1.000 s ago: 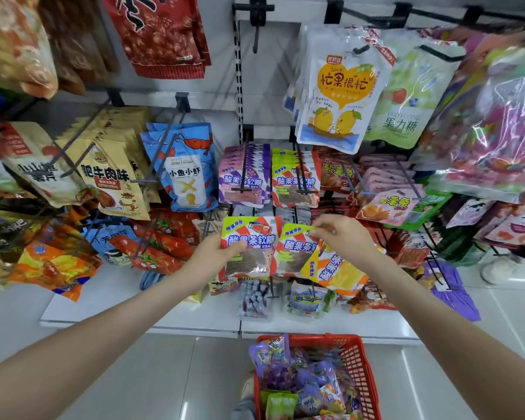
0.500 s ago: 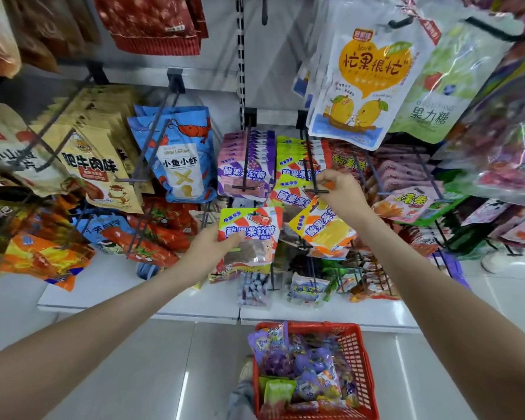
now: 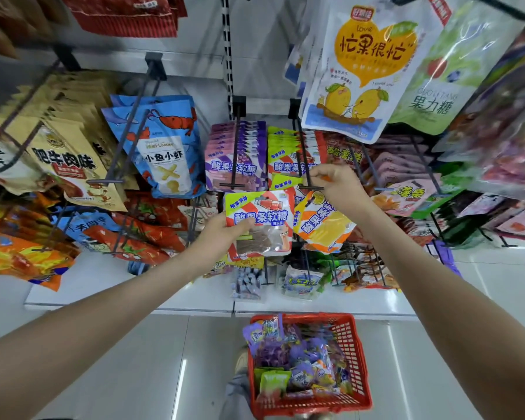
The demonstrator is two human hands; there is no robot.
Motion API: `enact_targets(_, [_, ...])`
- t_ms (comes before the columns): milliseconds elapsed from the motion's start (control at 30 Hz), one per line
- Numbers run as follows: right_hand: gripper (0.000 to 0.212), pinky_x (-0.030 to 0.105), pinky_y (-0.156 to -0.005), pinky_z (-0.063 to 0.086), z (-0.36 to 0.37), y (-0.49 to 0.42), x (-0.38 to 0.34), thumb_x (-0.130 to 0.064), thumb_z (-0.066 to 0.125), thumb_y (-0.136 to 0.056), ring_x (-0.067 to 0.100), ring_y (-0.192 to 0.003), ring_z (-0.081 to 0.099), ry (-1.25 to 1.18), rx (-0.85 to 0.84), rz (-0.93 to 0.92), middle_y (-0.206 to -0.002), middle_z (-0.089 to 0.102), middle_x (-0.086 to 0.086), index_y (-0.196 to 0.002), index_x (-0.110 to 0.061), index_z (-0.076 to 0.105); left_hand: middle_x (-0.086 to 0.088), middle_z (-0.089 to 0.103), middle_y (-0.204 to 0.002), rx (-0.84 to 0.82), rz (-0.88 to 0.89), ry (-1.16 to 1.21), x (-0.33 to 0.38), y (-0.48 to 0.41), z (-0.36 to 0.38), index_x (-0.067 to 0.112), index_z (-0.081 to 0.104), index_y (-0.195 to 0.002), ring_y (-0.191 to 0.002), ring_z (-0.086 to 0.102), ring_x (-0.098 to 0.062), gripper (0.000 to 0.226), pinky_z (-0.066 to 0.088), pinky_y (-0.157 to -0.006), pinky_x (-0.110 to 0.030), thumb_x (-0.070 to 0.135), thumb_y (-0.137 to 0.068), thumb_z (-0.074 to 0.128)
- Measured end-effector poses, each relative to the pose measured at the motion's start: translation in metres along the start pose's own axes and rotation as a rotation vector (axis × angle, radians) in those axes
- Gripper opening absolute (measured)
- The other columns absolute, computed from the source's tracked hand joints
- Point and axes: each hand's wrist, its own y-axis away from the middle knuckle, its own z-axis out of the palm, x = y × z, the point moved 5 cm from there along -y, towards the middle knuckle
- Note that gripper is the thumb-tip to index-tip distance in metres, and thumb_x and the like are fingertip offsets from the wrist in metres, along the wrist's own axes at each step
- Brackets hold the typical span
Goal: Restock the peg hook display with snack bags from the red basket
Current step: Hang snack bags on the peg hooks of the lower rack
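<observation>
At hook (image 3: 304,160), right hand (image 3: 339,185) pinches yellow bag (image 3: 323,226); left hand (image 3: 222,235), 酸果条软糖 bag (image 3: 263,221).

Top red bag (image 3: 128,16) cut by edge, left hand (image 3: 220,237) fingers behind striped bag (image 3: 264,216), yellow bag (image 3: 325,230) top under right hand (image 3: 337,183).

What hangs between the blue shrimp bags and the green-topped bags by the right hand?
In the head view, a hanging stack of purple bags fills that gap.
</observation>
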Motion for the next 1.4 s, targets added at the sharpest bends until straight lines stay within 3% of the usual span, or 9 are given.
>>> enact_targets(200, [0.024, 0.056, -0.083, 0.047, 0.004, -0.008, 0.0, -0.009, 0.057, -0.092, 0.044, -0.091, 0.058, -0.05, -0.025, 0.009, -0.091, 0.07, 0.004, -0.075, -0.021, 0.067, 0.017, 0.073, -0.096, 0.019, -0.03, 0.045, -0.018, -0.007, 0.002, 0.029, 0.067, -0.099, -0.092, 0.067, -0.003, 0.009, 0.05, -0.077, -0.02, 0.028, -0.091, 0.062])
enact_targets(300, [0.029, 0.045, -0.088, 0.047, 0.004, -0.009, -0.001, -0.006, 0.054, -0.093, 0.03, -0.094, 0.062, -0.062, -0.031, -0.01, -0.089, 0.069, -0.003, -0.074, -0.025, 0.065, 0.017, 0.073, -0.092, 0.019, -0.041, 0.087, -0.024, -0.01, 0.006, 0.028, 0.068, -0.094, -0.086, 0.068, -0.001, 0.006, 0.051, -0.067, -0.015, 0.028, -0.091, 0.063])
enact_targets(433, [0.013, 0.022, -0.061, 0.04, 0.006, 0.002, 0.006, -0.007, 0.056, -0.093, 0.009, -0.067, 0.051, -0.159, 0.02, -0.023, -0.083, 0.063, -0.001, -0.091, -0.01, 0.068, 0.02, 0.073, -0.085, 0.044, -0.029, 0.134, -0.024, -0.011, 0.011, 0.028, 0.067, -0.089, -0.075, 0.067, 0.005, 0.008, 0.047, -0.054, -0.009, 0.024, -0.092, 0.061])
enact_targets(700, [0.014, 0.042, -0.071, 0.049, 0.01, -0.025, 0.012, -0.011, 0.055, -0.093, 0.035, -0.08, 0.06, -0.054, 0.116, -0.037, -0.087, 0.068, 0.007, -0.093, -0.013, 0.069, 0.011, 0.075, -0.087, 0.106, -0.096, 0.217, -0.034, -0.016, 0.006, 0.021, 0.068, -0.093, -0.076, 0.069, -0.002, 0.009, 0.049, -0.051, -0.016, 0.026, -0.092, 0.061])
enact_targets(833, [0.016, 0.039, -0.073, 0.051, 0.008, -0.053, 0.011, -0.016, 0.058, -0.09, 0.025, -0.08, 0.064, 0.07, 0.235, -0.055, -0.088, 0.067, -0.004, -0.103, -0.016, 0.068, 0.005, 0.075, -0.088, 0.154, -0.185, 0.314, -0.042, -0.014, 0.006, 0.021, 0.067, -0.084, -0.075, 0.072, -0.014, 0.01, 0.05, -0.051, -0.023, 0.029, -0.089, 0.065])
enact_targets(933, [0.03, 0.039, -0.073, 0.051, 0.002, -0.044, 0.005, -0.021, 0.06, -0.087, 0.018, -0.085, 0.062, 0.147, 0.346, -0.132, -0.096, 0.065, -0.008, -0.117, -0.019, 0.057, -0.003, 0.074, -0.101, 0.114, -0.228, 0.461, -0.043, -0.013, 0.008, 0.016, 0.067, -0.102, -0.087, 0.072, -0.021, 0.015, 0.057, -0.062, -0.033, 0.023, -0.088, 0.066])
enact_targets(1067, [0.035, 0.023, -0.062, 0.042, -0.011, 0.005, 0.01, -0.038, 0.062, -0.088, 0.001, -0.077, 0.056, 0.078, 0.45, -0.132, -0.086, 0.061, -0.019, -0.118, -0.027, 0.047, -0.006, 0.074, -0.101, 0.05, -0.222, 0.637, -0.036, -0.01, 0.015, 0.014, 0.066, -0.102, -0.091, 0.071, -0.024, 0.014, 0.059, -0.068, -0.039, 0.011, -0.088, 0.064])
enact_targets(1267, [0.005, 0.022, -0.083, 0.047, 0.012, 0.048, 0.028, -0.024, 0.065, -0.088, 0.002, -0.087, 0.062, -0.151, -0.046, 0.06, -0.096, 0.071, -0.006, -0.091, -0.028, 0.068, -0.01, 0.072, -0.096, -0.001, -0.307, 0.623, -0.034, -0.004, 0.042, 0.008, 0.058, -0.112, -0.082, 0.07, -0.027, 0.027, 0.058, -0.067, -0.036, 0.011, -0.086, 0.067])
enact_targets(1400, [0.028, 0.02, -0.062, 0.042, 0.02, 0.065, 0.03, -0.02, 0.053, -0.096, 0.004, -0.067, 0.054, -0.274, -0.185, 0.02, -0.069, 0.063, -0.011, -0.075, -0.028, 0.069, -0.009, 0.074, -0.092, -0.038, -0.271, 0.609, -0.03, -0.003, 0.058, 0.011, 0.065, -0.101, -0.082, 0.071, -0.025, 0.015, 0.058, -0.071, -0.037, 0.011, -0.086, 0.066])
